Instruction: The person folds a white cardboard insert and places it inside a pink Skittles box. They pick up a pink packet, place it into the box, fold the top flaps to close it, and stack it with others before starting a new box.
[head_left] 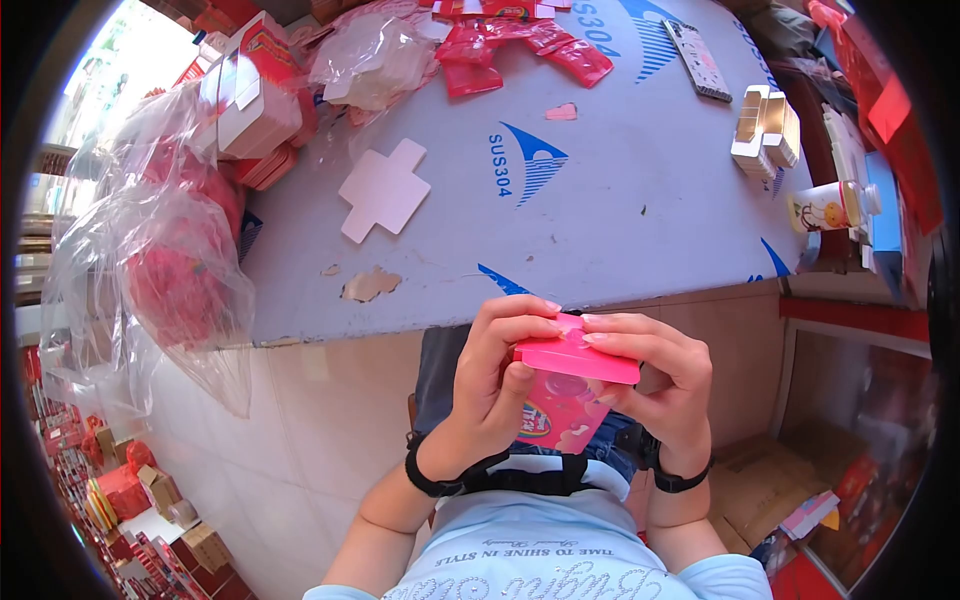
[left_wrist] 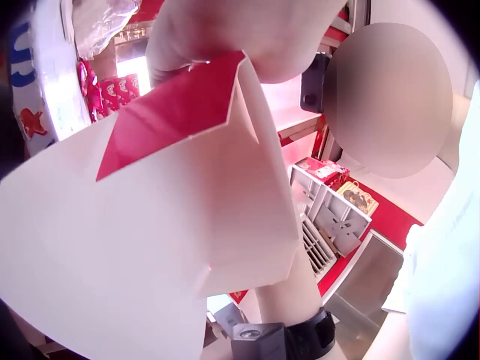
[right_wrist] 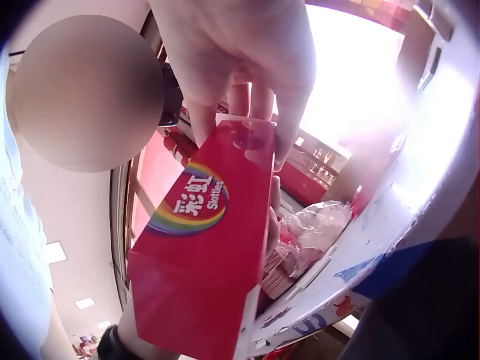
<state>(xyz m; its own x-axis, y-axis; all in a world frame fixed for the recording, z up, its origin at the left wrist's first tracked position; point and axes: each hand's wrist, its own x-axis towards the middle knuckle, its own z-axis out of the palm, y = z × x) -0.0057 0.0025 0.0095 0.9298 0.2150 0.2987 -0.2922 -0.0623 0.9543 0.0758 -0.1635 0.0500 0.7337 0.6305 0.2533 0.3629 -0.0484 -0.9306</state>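
Observation:
Both hands hold a pink carton (head_left: 560,400) over the lap, just off the table's front edge. The left hand (head_left: 490,385) grips its left side, thumb on the front, fingertips on the top. From the right, the right hand (head_left: 665,375) pinches the top flap with curled fingers. A white inner face of the card (left_wrist: 135,232) fills much of the left wrist view, below the hand (left_wrist: 240,37). In the right wrist view the carton's printed side (right_wrist: 202,202), with a rainbow logo, hangs under the fingers of the hand (right_wrist: 244,67).
The grey-blue table (head_left: 600,220) bears a white cross-shaped card (head_left: 385,190), red packets (head_left: 475,60), a patterned black-and-white box (head_left: 697,60), small open boxes (head_left: 765,130) and a cup (head_left: 825,207). Clear plastic bags (head_left: 160,240) hang over its left edge beside stacked cartons (head_left: 260,105).

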